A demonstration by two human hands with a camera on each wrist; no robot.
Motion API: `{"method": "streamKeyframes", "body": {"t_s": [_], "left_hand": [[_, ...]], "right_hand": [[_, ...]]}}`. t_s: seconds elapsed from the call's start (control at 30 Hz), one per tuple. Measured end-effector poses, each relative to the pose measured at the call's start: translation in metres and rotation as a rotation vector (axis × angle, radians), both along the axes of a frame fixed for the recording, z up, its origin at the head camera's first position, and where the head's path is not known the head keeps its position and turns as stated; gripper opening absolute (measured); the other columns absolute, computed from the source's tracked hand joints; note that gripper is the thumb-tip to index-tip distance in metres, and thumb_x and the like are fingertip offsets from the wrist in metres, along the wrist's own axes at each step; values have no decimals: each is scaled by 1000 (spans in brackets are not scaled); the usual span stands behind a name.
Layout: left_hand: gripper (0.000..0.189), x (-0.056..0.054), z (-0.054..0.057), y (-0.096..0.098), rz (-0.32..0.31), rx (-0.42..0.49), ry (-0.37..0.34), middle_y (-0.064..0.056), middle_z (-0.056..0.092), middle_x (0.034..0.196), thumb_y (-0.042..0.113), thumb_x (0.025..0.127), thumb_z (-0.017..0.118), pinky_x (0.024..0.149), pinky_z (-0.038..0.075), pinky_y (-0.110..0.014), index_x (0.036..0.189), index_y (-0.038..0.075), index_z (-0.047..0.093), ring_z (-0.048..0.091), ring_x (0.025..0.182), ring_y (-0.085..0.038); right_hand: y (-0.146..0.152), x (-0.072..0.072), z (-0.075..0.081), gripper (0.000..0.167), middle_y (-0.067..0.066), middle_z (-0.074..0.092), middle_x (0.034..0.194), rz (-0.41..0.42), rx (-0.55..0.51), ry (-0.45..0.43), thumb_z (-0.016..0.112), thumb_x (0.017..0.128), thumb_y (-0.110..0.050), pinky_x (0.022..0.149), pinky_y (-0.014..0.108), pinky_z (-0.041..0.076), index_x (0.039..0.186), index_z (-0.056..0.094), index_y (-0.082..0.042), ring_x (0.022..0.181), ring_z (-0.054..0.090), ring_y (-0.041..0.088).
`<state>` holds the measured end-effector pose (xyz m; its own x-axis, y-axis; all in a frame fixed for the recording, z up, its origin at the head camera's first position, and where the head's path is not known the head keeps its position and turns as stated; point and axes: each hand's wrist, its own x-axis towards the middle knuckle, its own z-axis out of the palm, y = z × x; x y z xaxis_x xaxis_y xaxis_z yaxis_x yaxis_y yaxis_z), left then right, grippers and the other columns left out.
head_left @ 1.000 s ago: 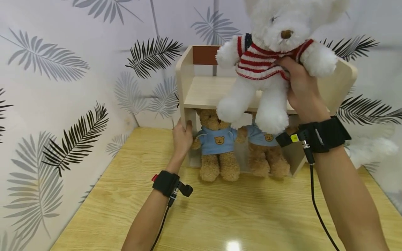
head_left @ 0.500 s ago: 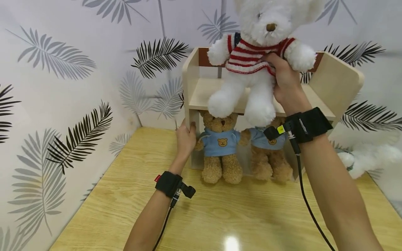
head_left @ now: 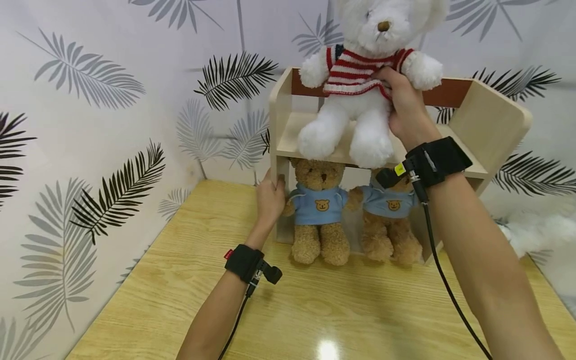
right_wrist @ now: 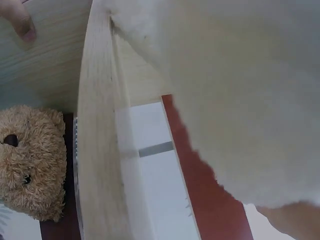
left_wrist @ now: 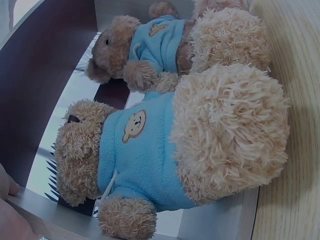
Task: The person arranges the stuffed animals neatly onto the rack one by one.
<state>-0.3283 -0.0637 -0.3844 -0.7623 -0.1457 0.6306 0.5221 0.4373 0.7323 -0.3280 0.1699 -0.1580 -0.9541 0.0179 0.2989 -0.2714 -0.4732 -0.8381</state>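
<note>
My right hand (head_left: 407, 110) grips a white teddy bear (head_left: 351, 75) in a red-and-white striped sweater by its side. The bear is upright in front of the upper board of a small wooden shelf (head_left: 281, 105), its feet overlapping the board's front edge in the head view. My left hand (head_left: 270, 197) holds the shelf's left side panel, thumb on the inner face. In the lower compartment stand two brown teddy bears in blue tops, one on the left (head_left: 321, 205) and one on the right (head_left: 389, 205). White fur (right_wrist: 240, 90) fills much of the right wrist view.
The shelf stands on a wood-grain table (head_left: 180, 260) against a leaf-patterned wall (head_left: 112, 150). A white fluffy plush (head_left: 544, 230) lies right of the shelf, partly behind my right forearm. A reddish-brown back rail (head_left: 443, 92) crosses the top of the shelf.
My right hand has moved the white bear left and back toward the upper board. The left hand stays on the side panel. The head view has shifted slightly.
</note>
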Motion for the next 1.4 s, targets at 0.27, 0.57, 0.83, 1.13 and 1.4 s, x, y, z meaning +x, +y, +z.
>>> {"method": "streamKeyframes", "body": {"t_s": [0.27,0.57,0.83,1.13,1.4], "left_hand": [[34,0,1,2,-19,5,-18,-19,65,91,11,94,47,61,48,-39,125,0,55,62,73,-29],[33,0,0,5,-51,23,-8,-20,65,99,11,95,46,67,49,-42,125,0,55,63,83,-29],[33,1,1,4,-47,18,-10,-21,65,99,10,95,46,67,51,-43,125,0,54,64,84,-29],[32,2,0,1,-41,16,9,-21,64,99,8,94,46,68,50,-43,123,-3,55,64,84,-30],[33,1,-1,-4,-46,14,1,-16,62,80,10,95,45,57,42,-36,125,-3,54,57,65,-24]], "right_hand": [[-1,-18,4,36,-2,60,109,3,31,-73,73,73,-5,94,32,39,104,55,-8,100,56,17],[6,-37,3,30,2,61,108,98,30,-50,71,75,0,92,31,40,102,58,-3,96,57,17],[3,-48,2,27,4,60,109,168,35,-56,69,78,1,93,31,40,102,58,-2,97,57,18],[-6,-54,2,36,2,55,119,231,116,-61,67,82,-1,99,33,34,114,53,-6,109,52,18],[-9,-59,-1,27,0,52,118,262,180,-101,65,85,-3,102,31,29,109,54,-5,110,49,15]]}}
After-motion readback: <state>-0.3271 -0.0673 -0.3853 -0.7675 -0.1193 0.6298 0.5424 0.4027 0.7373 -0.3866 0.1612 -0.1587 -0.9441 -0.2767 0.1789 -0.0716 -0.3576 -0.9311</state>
